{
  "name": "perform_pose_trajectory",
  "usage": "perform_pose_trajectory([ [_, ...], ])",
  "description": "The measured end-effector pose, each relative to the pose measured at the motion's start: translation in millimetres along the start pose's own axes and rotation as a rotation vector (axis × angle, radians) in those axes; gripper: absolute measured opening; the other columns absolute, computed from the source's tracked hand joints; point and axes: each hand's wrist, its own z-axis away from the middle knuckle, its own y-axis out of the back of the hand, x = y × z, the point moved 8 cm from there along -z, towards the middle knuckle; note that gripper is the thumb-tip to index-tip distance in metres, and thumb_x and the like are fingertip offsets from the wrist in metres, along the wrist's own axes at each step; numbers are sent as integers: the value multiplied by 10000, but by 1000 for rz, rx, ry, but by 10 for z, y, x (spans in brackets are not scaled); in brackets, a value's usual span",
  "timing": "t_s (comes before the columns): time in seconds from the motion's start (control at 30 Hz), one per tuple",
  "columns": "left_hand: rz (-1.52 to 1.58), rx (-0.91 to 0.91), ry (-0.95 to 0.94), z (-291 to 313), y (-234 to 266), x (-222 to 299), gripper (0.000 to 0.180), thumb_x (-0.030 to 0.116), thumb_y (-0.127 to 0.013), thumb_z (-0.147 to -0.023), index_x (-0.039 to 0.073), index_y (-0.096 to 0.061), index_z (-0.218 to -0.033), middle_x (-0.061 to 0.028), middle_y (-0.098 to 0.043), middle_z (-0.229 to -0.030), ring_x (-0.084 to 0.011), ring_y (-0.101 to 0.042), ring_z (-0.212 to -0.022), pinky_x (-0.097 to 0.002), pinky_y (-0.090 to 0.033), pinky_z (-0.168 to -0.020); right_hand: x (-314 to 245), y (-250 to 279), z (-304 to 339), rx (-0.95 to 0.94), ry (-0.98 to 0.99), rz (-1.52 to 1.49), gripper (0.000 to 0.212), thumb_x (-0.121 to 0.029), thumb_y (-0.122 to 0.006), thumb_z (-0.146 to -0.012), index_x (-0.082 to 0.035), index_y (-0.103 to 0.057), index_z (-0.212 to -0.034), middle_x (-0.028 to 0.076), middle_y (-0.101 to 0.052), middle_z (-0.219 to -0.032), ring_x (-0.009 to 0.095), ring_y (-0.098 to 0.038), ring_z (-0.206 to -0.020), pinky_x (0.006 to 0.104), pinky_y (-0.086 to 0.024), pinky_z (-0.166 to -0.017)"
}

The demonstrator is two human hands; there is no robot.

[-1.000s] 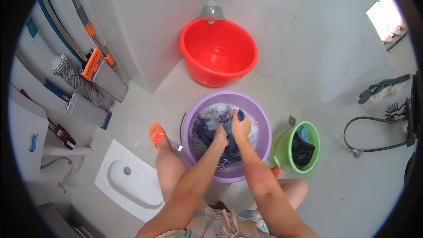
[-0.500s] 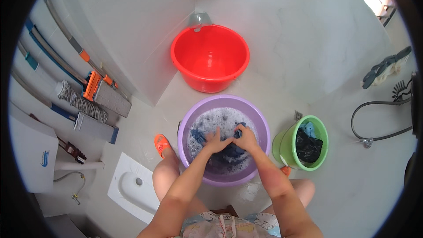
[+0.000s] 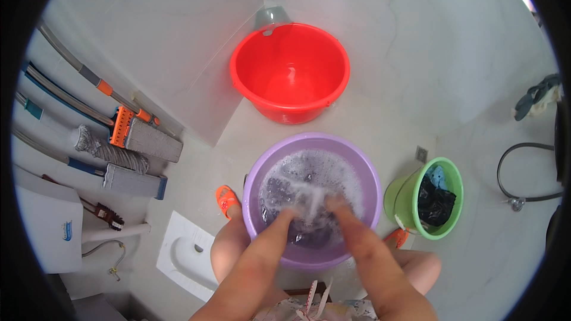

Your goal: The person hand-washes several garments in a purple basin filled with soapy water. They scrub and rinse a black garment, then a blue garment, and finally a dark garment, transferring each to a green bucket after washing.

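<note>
A purple basin (image 3: pixel 253 226) of foamy water (image 3: pixel 351 178) stands on the floor between my feet. Both hands are down in it. My left hand (image 3: pixel 291 210) sinks into the suds left of the middle, with only the wrist area showing. Just right of it, my right hand (image 3: pixel 337 204) is under the foam too, blurred by motion. White froth streaks the surface between them. The fingers of both hands are hidden, so what they hold does not show. Of the dark blue cloth, nothing plain can be made out beneath the suds.
Beyond the basin stands a red tub (image 3: pixel 291 107), with a grey-green scoop (image 3: pixel 272 19) at its back rim. A green bucket (image 3: pixel 392 202) holding a black plastic bag (image 3: pixel 436 205) is at the right. Mops (image 3: pixel 154 139) lean at the left, near a squat toilet (image 3: pixel 178 255).
Both hands have gone from above the water, where they held dark blue cloth, down into the suds. The cloth has sunk from sight. The view has shifted slightly.
</note>
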Motion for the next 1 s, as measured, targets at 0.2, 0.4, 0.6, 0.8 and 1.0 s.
perform_pose_trajectory([
  [0.2, 1472, -1, 227, 823, 427, 607, 980, 707, -541, -774, 97, -236, -1478, -183, -194, -1529, -369, -164, -1414, -614, -193, -1085, -798, 2251, 1011, 337, 383, -617, 406, -225, -789, -620, -86, -641, -973, 94, -677, -888, 248, -652, -847, 341, -507, -787],
  [0.4, 2153, -138, -116, 1460, 760, 1340, 902, 754, -453, -793, 126, -330, -1428, -155, -335, -1440, -364, -289, -1330, -630, -263, -1021, -1416, 2606, 2575, 358, 555, -1017, 305, -184, -755, -678, -71, -616, -925, 66, -633, -902, 137, -595, -892, 302, -472, -815],
  [0.6, 2169, -72, -834, 1594, 914, 1421, 656, 657, -402, -871, 165, -494, -1295, -111, -556, -1207, -273, -542, -1110, -455, -432, -964, -1748, 1670, 3270, 519, 553, -444, 273, -264, -706, -714, -124, -633, -938, 143, -583, -927, 324, -591, -895, 435, -489, -729],
  [0.8, 2269, -328, -1126, 1352, 937, 1609, 466, 502, -415, -912, 127, -579, -1136, -61, -643, -1072, -191, -593, -1031, -439, -448, -966, -1527, 2092, 1974, 634, 84, -440, 410, -444, -588, -805, -50, -660, -893, 225, -674, -838, 382, -658, -812, 479, -501, -712],
  [1.0, 2330, -261, -1000, 1052, 891, 1317, 403, 441, -503, -908, 106, -562, -1124, -68, -618, -1067, -201, -581, -1009, -398, -448, -949, -1610, 2207, 1962, 695, 141, -533, 423, -480, -607, -771, -83, -658, -910, 206, -678, -880, 379, -651, -873, 474, -492, -763],
])
